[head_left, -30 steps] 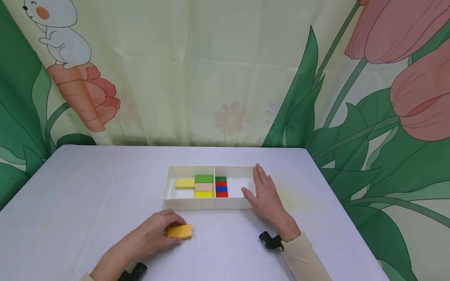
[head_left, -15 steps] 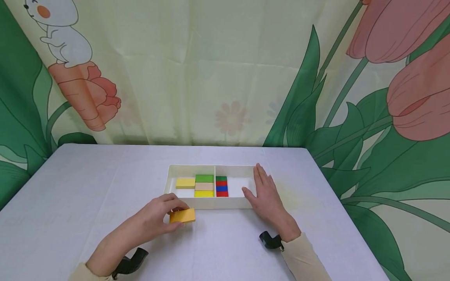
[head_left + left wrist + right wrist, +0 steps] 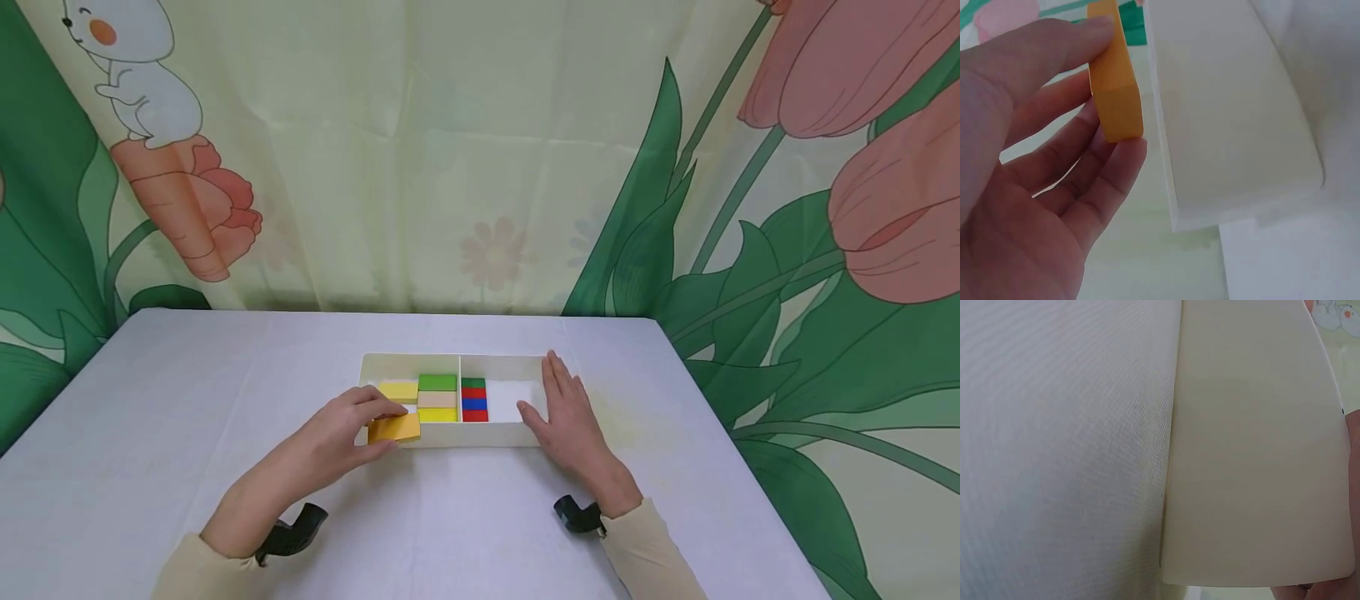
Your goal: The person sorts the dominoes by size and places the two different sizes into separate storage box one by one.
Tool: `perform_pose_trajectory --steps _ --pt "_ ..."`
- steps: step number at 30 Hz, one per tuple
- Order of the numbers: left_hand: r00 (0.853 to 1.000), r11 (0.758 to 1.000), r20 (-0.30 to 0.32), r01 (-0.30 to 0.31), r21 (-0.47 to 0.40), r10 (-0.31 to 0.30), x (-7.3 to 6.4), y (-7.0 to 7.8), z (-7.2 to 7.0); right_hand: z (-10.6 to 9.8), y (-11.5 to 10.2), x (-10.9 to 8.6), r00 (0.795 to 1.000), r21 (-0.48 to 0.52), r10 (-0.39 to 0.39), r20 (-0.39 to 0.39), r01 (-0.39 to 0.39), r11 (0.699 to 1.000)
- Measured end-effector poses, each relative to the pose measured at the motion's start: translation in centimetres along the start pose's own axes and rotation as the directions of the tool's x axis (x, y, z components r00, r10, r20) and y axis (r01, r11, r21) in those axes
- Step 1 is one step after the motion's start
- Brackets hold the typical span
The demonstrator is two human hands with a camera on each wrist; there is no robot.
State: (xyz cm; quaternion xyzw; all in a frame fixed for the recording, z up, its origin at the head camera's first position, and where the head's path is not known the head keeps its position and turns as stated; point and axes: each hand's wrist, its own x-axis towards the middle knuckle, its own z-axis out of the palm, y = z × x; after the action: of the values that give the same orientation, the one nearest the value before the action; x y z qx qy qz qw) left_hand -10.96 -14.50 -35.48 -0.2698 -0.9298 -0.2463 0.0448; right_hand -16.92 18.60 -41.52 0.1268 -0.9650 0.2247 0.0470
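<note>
My left hand (image 3: 322, 437) pinches an orange-yellow block (image 3: 393, 428) between thumb and fingers, over the front wall of a white two-compartment box (image 3: 487, 435). In the left wrist view, the block (image 3: 1116, 94) is held just off the box's outer wall (image 3: 1229, 125). Straight fingers of my right hand (image 3: 567, 425) lie along the box's right end, the thumb over its front corner. Inside the left compartment are a pale yellow block (image 3: 397, 392), a green block (image 3: 437, 382), a beige block (image 3: 437, 400) and a yellow block (image 3: 437, 414).
Right of the divider (image 3: 459, 392), several thin blocks in dark green, red and blue (image 3: 474, 404) sit in a column. A white cloth covers the table (image 3: 480, 525). Behind it hangs a printed curtain (image 3: 420, 167). Each wrist wears a black camera (image 3: 292, 531).
My left hand has lifted the orange-yellow block off the table and carried it forward to the box's front wall. The right hand stays at the box's right end.
</note>
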Motion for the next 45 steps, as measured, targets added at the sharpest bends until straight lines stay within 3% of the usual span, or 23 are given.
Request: perform_pose_trajectory --steps 9,13,22,32,42,45 --pt "0.999 1.000 -0.031 -0.009 0.027 0.010 1.4 -0.9 0.1 -0.1 0.0 -0.1 1.000 0.008 0.003 0.001 -0.003 1.000" --pt "1.000 0.999 0.006 0.018 0.045 -0.018 2.1 -1.2 0.1 -0.1 0.1 0.0 1.000 0.007 0.001 -0.002 -0.001 1.000" --pt "0.998 0.995 0.059 -0.016 0.101 0.010 3.5 -1.9 0.4 0.0 0.3 -0.1 1.000 0.004 -0.009 -0.008 0.009 1.000" --pt "0.983 0.984 0.149 0.079 0.161 -0.103 4.9 -1.8 1.0 0.1 0.3 0.0 1.000 0.003 -0.003 -0.013 0.003 1.000" --pt "0.979 0.967 0.151 0.097 0.235 -0.134 5.8 -1.8 1.9 0.1 0.2 0.0 1.000 0.012 -0.002 -0.001 0.002 1.000" --pt "0.974 0.967 0.177 0.096 0.237 -0.140 6.2 -2.0 2.1 0.1 0.2 0.1 1.000 0.013 -0.004 -0.002 0.004 1.000"
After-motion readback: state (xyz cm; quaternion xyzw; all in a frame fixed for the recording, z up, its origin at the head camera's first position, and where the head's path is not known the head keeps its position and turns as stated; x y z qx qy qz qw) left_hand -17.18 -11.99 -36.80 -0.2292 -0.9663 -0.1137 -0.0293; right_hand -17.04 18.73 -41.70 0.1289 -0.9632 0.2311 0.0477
